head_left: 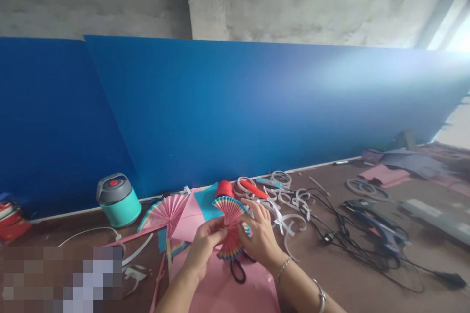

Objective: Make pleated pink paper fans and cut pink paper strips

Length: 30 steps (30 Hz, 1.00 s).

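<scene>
A pleated pink paper fan with rainbow edging is held up between both hands above the brown table. My left hand pinches its middle fold from the left. My right hand grips its right side with the fingers curled round the pleats. A second, larger pink fan lies flat on the table just left of them. Pink paper sheets lie under my hands, and black scissors rest on them below the held fan.
A teal and grey lidded container stands at the left by the blue backboard. White paper strips and rings, a red roll, black cables and a glue gun lie to the right.
</scene>
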Available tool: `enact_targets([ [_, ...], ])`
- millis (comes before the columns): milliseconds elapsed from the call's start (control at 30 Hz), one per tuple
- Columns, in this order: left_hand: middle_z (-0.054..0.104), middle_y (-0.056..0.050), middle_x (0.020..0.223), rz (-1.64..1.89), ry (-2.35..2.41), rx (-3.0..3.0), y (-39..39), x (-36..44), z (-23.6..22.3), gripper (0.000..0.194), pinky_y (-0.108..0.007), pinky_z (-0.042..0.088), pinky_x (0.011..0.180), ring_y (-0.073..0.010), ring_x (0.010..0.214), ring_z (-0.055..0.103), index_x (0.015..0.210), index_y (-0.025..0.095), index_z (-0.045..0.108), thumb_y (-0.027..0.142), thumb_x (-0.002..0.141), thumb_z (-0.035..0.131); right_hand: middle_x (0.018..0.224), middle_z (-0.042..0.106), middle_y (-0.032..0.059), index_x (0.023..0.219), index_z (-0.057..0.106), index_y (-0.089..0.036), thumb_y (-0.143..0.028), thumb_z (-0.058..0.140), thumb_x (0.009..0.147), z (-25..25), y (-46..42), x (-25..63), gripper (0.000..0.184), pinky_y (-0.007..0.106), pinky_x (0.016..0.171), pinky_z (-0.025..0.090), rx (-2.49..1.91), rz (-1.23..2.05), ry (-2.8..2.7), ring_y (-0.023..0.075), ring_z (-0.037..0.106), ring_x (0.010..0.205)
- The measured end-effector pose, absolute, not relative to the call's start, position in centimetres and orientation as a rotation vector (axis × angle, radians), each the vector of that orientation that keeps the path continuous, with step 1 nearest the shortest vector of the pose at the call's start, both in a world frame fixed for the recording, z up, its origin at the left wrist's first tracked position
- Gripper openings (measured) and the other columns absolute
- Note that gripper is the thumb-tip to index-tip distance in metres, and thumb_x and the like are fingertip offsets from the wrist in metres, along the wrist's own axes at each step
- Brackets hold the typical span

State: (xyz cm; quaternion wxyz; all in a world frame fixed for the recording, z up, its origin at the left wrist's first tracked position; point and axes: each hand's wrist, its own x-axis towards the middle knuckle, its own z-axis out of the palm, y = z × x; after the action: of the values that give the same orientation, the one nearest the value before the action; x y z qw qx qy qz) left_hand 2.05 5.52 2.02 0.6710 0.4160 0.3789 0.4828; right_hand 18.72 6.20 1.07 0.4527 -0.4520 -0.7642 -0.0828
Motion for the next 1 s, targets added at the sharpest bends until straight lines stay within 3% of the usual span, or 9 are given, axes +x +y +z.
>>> enact_targets([
  [200,0.074,-0.008,0.086,1.122,0.994,0.945,5.4,2.2,2.4,0.044,-0.03,0.049,0.073,-0.0222,0.077,0.068,0.088,0.015,0.072,0.048,0.059,0.077,0.125,0.052,0.0078,0.079,0.062,-0.021,-0.012,0.052,0.076,1.5,6.1,18.7,0.014,0.044,0.089,0.038,-1.098,-0.195,-1.964,0.0272,0.046,0.113],
  [400,0.073,-0.009,0.082,1.095,1.011,0.96,5.9,2.2,1.4,0.05,-0.034,0.05,0.074,-0.0245,0.077,0.068,0.089,0.013,0.071,0.049,0.055,0.079,0.124,0.054,0.0067,0.081,0.064,-0.022,-0.012,0.054,0.077,1.9,5.7,18.5,0.014,0.043,0.087,0.04,-1.068,-0.185,-2.034,0.0266,0.048,0.111],
  [1000,0.073,-0.011,0.085,1.065,0.957,1.05,5.8,2.3,1.0,0.043,-0.036,0.05,0.075,-0.0257,0.08,0.068,0.091,0.011,0.07,0.047,0.066,0.074,0.123,0.056,0.0052,0.079,0.061,-0.021,-0.013,0.047,0.085,1.7,5.5,18.2,0.017,0.041,0.086,0.038,-0.988,-0.132,-2.041,0.0243,0.048,0.11],
])
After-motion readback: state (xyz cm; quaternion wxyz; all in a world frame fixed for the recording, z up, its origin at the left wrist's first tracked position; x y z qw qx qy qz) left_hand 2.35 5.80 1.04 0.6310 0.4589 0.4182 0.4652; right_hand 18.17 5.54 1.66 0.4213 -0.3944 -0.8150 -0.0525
